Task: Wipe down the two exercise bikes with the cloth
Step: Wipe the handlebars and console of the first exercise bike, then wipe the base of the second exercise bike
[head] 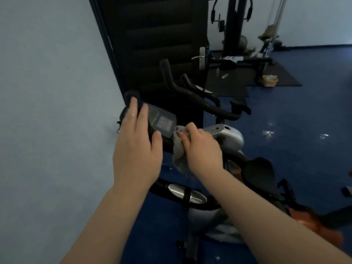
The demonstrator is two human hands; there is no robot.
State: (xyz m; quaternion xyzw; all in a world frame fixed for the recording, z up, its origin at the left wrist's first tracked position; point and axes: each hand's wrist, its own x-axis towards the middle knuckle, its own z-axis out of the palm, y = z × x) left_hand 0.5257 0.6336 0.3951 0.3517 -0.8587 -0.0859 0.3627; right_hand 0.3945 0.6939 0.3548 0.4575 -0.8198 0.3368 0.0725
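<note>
The nearer exercise bike stands below me, grey and black with a black saddle. Its console with a small display faces up. My left hand grips the console's left side, fingers over its top edge. My right hand holds a crumpled grey cloth pressed against the console's right lower edge. The second bike stands just beyond, silver-bodied with black curved handlebars.
A pale wall runs along the left. A dark door with a metal handle stands open behind the bikes. Blue floor spreads to the right. A weight machine, black mats, bottles and a small basket sit at the far back.
</note>
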